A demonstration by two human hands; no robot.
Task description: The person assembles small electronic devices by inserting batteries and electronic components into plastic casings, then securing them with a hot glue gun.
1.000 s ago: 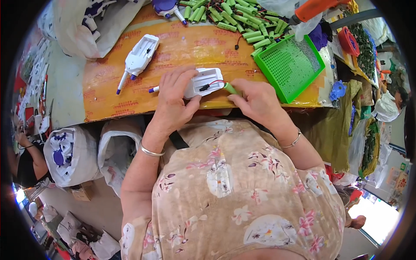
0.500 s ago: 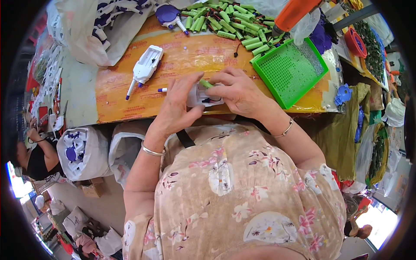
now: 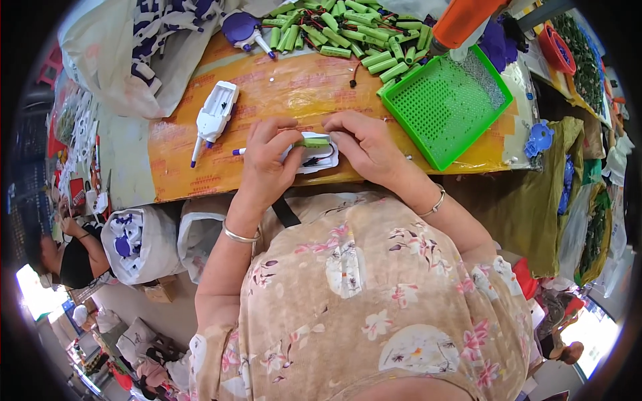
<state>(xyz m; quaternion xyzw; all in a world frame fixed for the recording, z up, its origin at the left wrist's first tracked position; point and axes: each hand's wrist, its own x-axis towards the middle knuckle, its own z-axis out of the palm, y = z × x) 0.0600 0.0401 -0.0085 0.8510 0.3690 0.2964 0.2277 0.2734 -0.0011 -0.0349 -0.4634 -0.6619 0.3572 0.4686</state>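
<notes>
At the table's front edge lies a white plastic housing point(image 3: 324, 162), its hollow side up, with dark and red wires inside. A green cylindrical battery point(image 3: 314, 142) lies lengthwise along its far side. My left hand point(image 3: 269, 159) is closed, thumb and fingers round the battery's left end and over the housing's left part. Thumb and fingers of my right hand point(image 3: 366, 148) are bent together at the housing's right end; whatever lies between them is too small to make out. A second white housing point(image 3: 217, 113), open side up with a thin handle, rests further left.
Many green batteries with wires point(image 3: 361, 33) are heaped at the back. A green perforated tray point(image 3: 448, 107) stands right, beneath an orange hanging tool point(image 3: 465, 23). White-and-purple parts fill a bag point(image 3: 100, 60) at back left; another white sack point(image 3: 144, 257) stands below the table.
The battery has gone from tilted in my right fingers to lying along the housing. My left fingers have closed round its left end, and my right hand has moved to the housing's right end.
</notes>
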